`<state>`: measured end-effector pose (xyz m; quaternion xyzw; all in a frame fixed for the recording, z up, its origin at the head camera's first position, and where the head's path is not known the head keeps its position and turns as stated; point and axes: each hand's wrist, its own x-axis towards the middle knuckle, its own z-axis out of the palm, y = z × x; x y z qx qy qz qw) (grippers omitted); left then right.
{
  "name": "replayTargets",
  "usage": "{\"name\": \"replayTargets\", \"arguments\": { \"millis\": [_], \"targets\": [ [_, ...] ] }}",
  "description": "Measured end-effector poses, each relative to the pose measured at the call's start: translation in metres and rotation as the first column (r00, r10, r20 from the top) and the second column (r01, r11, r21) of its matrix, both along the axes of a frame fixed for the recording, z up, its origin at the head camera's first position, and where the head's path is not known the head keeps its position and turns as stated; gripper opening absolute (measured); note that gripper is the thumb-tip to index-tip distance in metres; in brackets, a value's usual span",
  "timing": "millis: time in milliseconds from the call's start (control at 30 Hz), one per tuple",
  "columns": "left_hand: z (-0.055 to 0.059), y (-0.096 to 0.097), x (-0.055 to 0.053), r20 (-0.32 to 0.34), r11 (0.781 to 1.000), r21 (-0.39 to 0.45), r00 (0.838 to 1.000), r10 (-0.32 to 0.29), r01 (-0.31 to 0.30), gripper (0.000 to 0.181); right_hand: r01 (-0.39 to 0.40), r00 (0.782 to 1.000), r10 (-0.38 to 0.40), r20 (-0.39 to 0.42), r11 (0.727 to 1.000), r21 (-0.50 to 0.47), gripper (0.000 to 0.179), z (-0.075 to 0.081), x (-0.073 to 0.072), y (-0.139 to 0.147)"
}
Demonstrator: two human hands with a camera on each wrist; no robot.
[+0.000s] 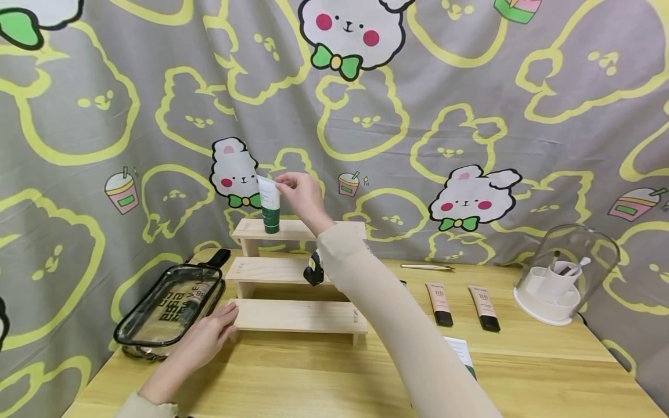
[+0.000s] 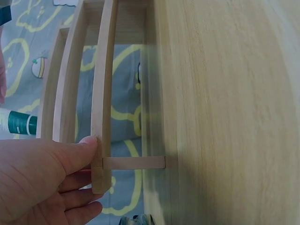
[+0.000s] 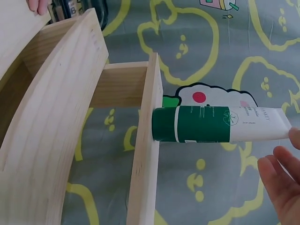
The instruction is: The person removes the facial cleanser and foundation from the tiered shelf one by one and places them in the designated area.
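Note:
A three-step wooden shelf [image 1: 298, 316] stands on the table. My left hand [image 1: 204, 337] holds the left end of its lowest step; in the left wrist view the thumb [image 2: 86, 145] lies against the board, with the other fingers around the end. On the top step, toward the left, a green-and-white squeeze tube [image 1: 269, 206] stands upright on its green cap. My right hand [image 1: 303, 194] is at the tube's upper right corner. In the right wrist view one fingertip [image 3: 294, 136] meets the white end, while the other fingers sit apart from the tube.
A clear black-trimmed pouch [image 1: 172, 307] lies left of the shelf. Right of it are two pink BB cream tubes [image 1: 439, 302], a gold pen-like item [image 1: 427, 266], a partly covered white-and-green item [image 1: 460, 350] and a domed organizer [image 1: 554, 290]. A patterned curtain [image 1: 470, 87] hangs behind.

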<state>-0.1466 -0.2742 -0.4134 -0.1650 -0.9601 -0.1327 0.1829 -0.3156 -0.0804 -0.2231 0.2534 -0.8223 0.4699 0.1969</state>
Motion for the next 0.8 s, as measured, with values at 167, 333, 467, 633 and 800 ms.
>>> {"name": "replayTargets", "arguments": {
  "millis": [167,333,467,633,800],
  "targets": [
    [-0.001,0.000,-0.001,-0.013,1.000,0.001,1.000,-0.006,0.006,0.035,-0.019,1.000,0.019,0.002,0.998,-0.052,0.009,-0.002,0.002,0.003],
    [-0.001,0.000,0.000,-0.013,1.000,0.001,1.000,-0.008,0.008,0.035,-0.065,0.993,0.077,0.085,0.989,-0.133,0.009,-0.005,0.001,0.008],
    [-0.001,0.000,0.000,-0.010,1.000,0.001,1.000,-0.011,0.011,0.035,-0.095,0.981,0.128,0.148,0.973,-0.211,0.010,-0.006,-0.001,0.015],
    [0.000,0.000,-0.001,-0.012,1.000,0.001,1.000,-0.013,0.013,0.035,-0.125,0.967,0.177,0.180,0.956,-0.266,0.010,-0.007,-0.002,0.030],
    [0.000,-0.002,-0.001,-0.014,1.000,-0.005,1.000,-0.014,0.014,0.035,-0.161,0.950,0.238,0.203,0.928,-0.336,0.009,-0.010,0.002,0.051]
  ]
}}
